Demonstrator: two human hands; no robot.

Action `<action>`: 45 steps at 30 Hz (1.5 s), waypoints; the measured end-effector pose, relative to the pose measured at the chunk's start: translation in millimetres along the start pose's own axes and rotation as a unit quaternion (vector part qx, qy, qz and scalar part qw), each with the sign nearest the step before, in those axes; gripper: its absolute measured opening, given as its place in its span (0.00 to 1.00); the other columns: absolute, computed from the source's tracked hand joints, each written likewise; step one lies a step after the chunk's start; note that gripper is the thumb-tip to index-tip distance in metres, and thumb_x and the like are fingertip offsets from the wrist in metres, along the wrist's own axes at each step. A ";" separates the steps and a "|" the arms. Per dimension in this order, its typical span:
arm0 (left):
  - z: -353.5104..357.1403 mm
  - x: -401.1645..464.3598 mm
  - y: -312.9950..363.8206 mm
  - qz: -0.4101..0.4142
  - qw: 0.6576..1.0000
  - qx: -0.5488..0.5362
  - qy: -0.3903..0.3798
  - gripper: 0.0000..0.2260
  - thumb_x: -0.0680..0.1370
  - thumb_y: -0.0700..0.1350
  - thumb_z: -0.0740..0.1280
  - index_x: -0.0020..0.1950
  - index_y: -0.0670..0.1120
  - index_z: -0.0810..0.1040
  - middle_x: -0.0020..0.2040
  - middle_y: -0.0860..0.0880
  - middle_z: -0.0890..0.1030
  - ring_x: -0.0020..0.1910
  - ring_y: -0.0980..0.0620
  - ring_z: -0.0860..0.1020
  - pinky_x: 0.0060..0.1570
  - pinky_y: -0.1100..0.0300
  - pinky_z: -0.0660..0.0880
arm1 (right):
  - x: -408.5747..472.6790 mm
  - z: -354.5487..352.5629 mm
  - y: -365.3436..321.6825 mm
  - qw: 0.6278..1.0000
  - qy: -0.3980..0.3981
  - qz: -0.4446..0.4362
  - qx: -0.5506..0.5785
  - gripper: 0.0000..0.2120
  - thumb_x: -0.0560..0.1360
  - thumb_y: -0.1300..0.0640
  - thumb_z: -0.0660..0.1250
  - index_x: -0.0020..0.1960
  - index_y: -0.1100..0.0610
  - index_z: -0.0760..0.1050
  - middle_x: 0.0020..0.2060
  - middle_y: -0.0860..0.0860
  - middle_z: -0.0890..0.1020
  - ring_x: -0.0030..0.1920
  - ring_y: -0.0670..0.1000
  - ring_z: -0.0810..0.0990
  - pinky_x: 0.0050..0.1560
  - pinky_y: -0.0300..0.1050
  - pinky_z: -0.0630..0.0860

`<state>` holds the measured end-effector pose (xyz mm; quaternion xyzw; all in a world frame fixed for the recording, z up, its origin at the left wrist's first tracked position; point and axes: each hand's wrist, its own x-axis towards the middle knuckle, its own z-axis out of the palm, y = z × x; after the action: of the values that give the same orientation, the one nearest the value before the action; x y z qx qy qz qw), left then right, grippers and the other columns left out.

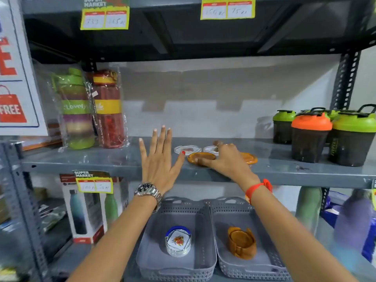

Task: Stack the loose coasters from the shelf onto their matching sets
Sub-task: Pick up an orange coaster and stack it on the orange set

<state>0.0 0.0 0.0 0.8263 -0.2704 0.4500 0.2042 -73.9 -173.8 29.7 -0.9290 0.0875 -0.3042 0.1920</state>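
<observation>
Loose coasters lie on the grey shelf (91, 159): two white ones (187, 149) at the back and two brown-orange ones in front. My right hand (225, 159) rests on the left brown coaster (201, 156), fingers spread over its near edge; the other brown coaster (249, 157) shows past my knuckles. My left hand (160, 159) hovers flat with fingers apart just left of the coasters, holding nothing. Below, a grey basket (177, 259) holds the white coaster set (178, 241), and a second grey basket (262, 265) holds the brown coaster set (242, 242) in its holder.
Wrapped bottles (91, 108) stand at the shelf's left, shaker cups (311, 135) at its right. A boxed bottle (85, 208) sits lower left, and more bottles (354, 220) stand lower right. Price tags (104, 15) hang from the shelf above.
</observation>
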 end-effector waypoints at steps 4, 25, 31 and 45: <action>16.5 -9.2 -13.0 -0.009 1.000 0.007 -0.017 0.32 0.78 0.60 0.46 0.76 0.43 0.58 0.76 0.47 0.56 0.76 0.46 0.54 0.71 0.42 0.40 | 4.3 5.0 -7.0 0.999 0.028 0.045 -0.004 0.44 0.59 0.29 0.70 0.57 0.64 0.72 0.44 0.60 0.82 0.54 0.61 0.77 0.50 0.54 0.76; 39.5 -15.6 -19.5 0.024 0.996 -0.002 0.088 0.26 0.79 0.52 0.52 0.73 0.41 0.66 0.72 0.45 0.68 0.72 0.46 0.63 0.71 0.45 0.50 | -38.4 1.2 -31.1 0.899 0.409 -0.135 0.087 0.42 0.64 0.40 0.73 0.66 0.68 0.69 0.57 0.60 0.79 0.56 0.53 0.70 0.57 0.40 0.69; 44.0 -13.9 -20.8 0.027 0.995 0.006 0.100 0.25 0.78 0.52 0.54 0.72 0.42 0.67 0.71 0.46 0.69 0.71 0.46 0.64 0.70 0.43 0.53 | -55.0 -21.9 -50.3 0.873 0.445 -0.180 0.090 0.40 0.65 0.41 0.74 0.64 0.69 0.71 0.58 0.61 0.78 0.57 0.52 0.71 0.62 0.31 0.65; 45.2 -15.5 -19.8 0.031 0.993 -0.014 0.116 0.24 0.79 0.51 0.53 0.72 0.42 0.69 0.70 0.46 0.71 0.70 0.45 0.67 0.70 0.43 0.54 | -86.3 -10.4 -32.7 0.896 0.391 -0.148 0.147 0.40 0.62 0.41 0.76 0.64 0.65 0.72 0.56 0.56 0.79 0.56 0.51 0.75 0.58 0.43 0.73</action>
<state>34.1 -6.9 -38.2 0.7570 -0.2762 0.5451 0.2315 -147.6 -123.1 5.0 -0.6986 -0.0288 -0.6771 0.2295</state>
